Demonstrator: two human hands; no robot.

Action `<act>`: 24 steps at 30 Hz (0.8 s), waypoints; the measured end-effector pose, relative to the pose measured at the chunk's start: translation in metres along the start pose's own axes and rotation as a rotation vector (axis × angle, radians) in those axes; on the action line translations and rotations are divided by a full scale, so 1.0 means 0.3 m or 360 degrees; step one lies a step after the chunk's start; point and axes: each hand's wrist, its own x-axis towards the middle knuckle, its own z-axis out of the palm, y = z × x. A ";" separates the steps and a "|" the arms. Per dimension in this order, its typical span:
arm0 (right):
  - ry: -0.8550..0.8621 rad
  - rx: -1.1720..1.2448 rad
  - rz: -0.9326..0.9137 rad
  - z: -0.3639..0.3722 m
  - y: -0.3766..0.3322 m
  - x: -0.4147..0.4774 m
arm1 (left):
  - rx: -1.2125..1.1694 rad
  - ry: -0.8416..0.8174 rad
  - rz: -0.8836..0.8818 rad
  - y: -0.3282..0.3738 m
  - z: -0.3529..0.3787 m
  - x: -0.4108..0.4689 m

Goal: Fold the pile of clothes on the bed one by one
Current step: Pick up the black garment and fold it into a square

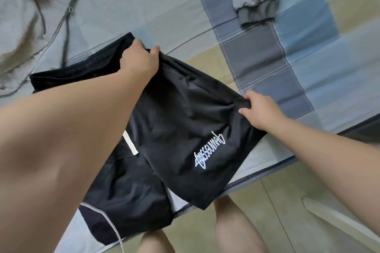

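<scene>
- Across the bed (308,51), near its front edge, your black shorts (185,119) lie half spread, with one leg hanging over the edge toward the floor.
- Grey clothes (18,26) wait unfolded at the far left, apart from the shorts.
- Your left hand (137,57) grips the waistband; your right hand (259,109) pinches the side hem.
- If you pull unevenly, the slick fabric will likely bunch or slide off the edge.

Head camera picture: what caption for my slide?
Left hand and right hand grip black fabric shorts above a blue-and-beige checked bedsheet.
</scene>
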 end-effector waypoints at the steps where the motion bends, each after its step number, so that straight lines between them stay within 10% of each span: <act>1: 0.0012 0.0040 0.0022 0.002 -0.001 -0.015 | -0.0079 0.0038 -0.0010 -0.001 -0.008 -0.006; 12: 0.0363 -0.0168 -0.0315 0.070 -0.268 -0.516 | -0.0475 0.0139 0.0003 -0.170 -0.272 -0.198; 24: -0.0198 -0.0144 -0.0762 0.605 -0.876 -0.881 | -0.0577 0.0079 -0.0196 -0.768 -0.512 -0.264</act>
